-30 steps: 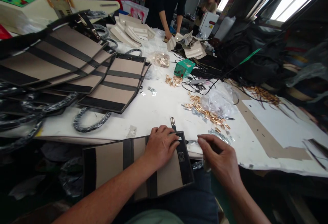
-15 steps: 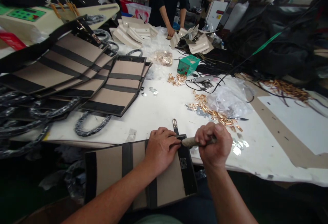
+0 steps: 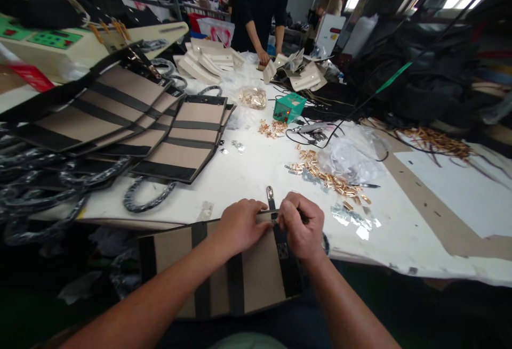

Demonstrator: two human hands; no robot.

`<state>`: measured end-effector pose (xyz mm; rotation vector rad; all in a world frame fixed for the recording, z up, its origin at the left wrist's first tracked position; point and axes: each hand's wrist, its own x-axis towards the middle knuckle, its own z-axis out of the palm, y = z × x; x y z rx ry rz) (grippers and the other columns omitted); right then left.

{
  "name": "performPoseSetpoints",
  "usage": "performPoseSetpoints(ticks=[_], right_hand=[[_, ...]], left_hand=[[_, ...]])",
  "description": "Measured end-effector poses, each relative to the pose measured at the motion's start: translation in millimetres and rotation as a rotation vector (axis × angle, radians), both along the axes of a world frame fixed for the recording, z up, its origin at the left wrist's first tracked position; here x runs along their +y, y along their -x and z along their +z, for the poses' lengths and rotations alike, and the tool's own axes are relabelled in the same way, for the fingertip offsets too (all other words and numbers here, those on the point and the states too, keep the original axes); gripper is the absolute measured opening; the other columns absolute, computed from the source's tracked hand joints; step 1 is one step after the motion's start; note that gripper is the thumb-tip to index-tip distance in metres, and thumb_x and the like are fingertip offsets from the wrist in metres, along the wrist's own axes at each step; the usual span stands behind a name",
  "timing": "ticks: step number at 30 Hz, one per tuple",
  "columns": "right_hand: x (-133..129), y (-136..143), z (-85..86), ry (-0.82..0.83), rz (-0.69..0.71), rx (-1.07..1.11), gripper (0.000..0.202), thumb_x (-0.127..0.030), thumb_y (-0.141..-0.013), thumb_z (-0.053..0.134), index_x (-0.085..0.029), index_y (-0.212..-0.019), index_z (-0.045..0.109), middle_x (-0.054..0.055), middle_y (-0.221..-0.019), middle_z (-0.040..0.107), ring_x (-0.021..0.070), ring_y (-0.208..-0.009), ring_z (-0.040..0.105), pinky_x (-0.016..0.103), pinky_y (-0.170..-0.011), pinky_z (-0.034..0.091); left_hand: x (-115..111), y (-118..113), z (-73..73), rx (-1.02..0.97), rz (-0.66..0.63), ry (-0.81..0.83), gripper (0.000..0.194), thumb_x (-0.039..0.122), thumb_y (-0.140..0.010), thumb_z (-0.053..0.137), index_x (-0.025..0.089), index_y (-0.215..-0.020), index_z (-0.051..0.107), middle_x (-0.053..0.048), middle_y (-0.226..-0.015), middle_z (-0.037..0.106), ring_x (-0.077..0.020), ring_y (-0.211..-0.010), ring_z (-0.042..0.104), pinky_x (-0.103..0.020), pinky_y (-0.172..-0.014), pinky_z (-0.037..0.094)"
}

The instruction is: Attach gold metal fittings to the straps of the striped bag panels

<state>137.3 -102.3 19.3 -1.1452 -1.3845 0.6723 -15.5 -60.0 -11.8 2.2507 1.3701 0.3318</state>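
A beige panel with black bands [image 3: 260, 279] lies over my lap against the table's front edge. At its upper right edge a black strap with a metal fitting [image 3: 271, 195] sticks out onto the table. My left hand [image 3: 245, 226] pinches the panel's top edge beside the strap, thumb and fingers together. Just right of it, my right hand [image 3: 300, 224] is closed at the strap's base; what its fingers hold is hidden. Below the fingers, a small square metal plate [image 3: 283, 251] sits on the black end band.
Similar panels [image 3: 192, 136] with wrapped round handles [image 3: 148, 195] are stacked at left. Gold metal pieces [image 3: 336, 181], a plastic bag [image 3: 352, 152] and a green box [image 3: 288, 108] lie beyond my hands. Across the table stands a person [image 3: 262, 8].
My right hand has moved left to the strap's base, and the handled tool that it held is no longer visible. My left hand now pinches the edge instead of lying on the panel.
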Motion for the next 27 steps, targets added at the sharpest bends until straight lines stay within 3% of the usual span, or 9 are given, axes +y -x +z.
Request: performPoseSetpoints(ticks=[3,6,11,14,19,24,27], right_hand=[[-2,0,-6.2,0.1,-0.002,0.097,0.041,-0.039,-0.097,0.056,-0.021,-0.061,0.049,-0.002,-0.056,0.052,0.0129,-0.056,0.049,0.029,-0.058,0.04],[0,2,-10.3,0.091,-0.05,0.236,0.042,-0.041,-0.097,0.058,-0.022,-0.061,0.046,-0.004,-0.054,0.048,0.0118,-0.05,0.045,0.029,-0.052,0.038],[1,4,10.0,-0.082,-0.102,0.387,0.041,-0.034,-0.096,0.058,-0.022,-0.06,0.045,-0.006,-0.051,0.041,0.0102,-0.042,0.039,0.028,-0.043,0.03],[-1,6,19.1,-0.185,-0.04,0.352,0.039,-0.031,-0.096,0.057,-0.022,-0.059,0.048,-0.004,-0.052,0.044,0.0112,-0.045,0.042,0.029,-0.046,0.033],[2,11,1.3,0.043,0.007,0.202,0.042,-0.032,-0.097,0.056,-0.021,-0.057,0.047,-0.003,-0.051,0.044,0.0118,-0.048,0.042,0.03,-0.049,0.032],[3,6,-3.0,-0.085,-0.021,0.255,0.042,-0.031,-0.096,0.057,-0.022,-0.057,0.046,-0.004,-0.052,0.044,0.0121,-0.047,0.042,0.03,-0.049,0.033],[2,5,-5.2,-0.006,-0.031,0.22,0.042,-0.032,-0.097,0.056,-0.022,-0.057,0.045,-0.004,-0.052,0.044,0.0121,-0.048,0.042,0.03,-0.05,0.032]], left_hand=[[14,0,12.8,0.127,-0.014,0.155,0.034,0.057,-0.085,0.059,0.028,-0.089,0.075,-0.004,-0.09,0.077,-0.027,-0.087,0.069,-0.033,-0.066,0.041],[26,-5,18.2,0.168,-0.017,0.227,0.031,0.057,-0.079,0.064,0.028,-0.075,0.076,-0.003,-0.079,0.076,-0.025,-0.08,0.069,-0.031,-0.061,0.039],[39,-8,16.5,0.17,-0.025,0.336,0.031,0.057,-0.07,0.07,0.027,-0.067,0.076,-0.002,-0.069,0.073,-0.0209,-0.07,0.068,-0.027,-0.056,0.038],[42,-7,16.4,0.155,-0.038,0.366,0.03,0.057,-0.069,0.071,0.028,-0.071,0.077,-0.001,-0.07,0.073,-0.0203,-0.071,0.067,-0.027,-0.057,0.039],[42,-7,18.8,0.156,-0.023,0.378,0.03,0.055,-0.07,0.068,0.026,-0.063,0.073,-0.001,-0.065,0.071,-0.0208,-0.067,0.066,-0.028,-0.058,0.04],[43,-7,17.9,0.143,-0.018,0.397,0.03,0.056,-0.066,0.071,0.026,-0.068,0.074,-0.002,-0.069,0.073,-0.0202,-0.07,0.066,-0.027,-0.06,0.041],[44,-7,18.7,0.146,-0.024,0.406,0.03,0.055,-0.065,0.071,0.025,-0.066,0.073,-0.002,-0.067,0.071,-0.02,-0.069,0.066,-0.027,-0.059,0.04]])
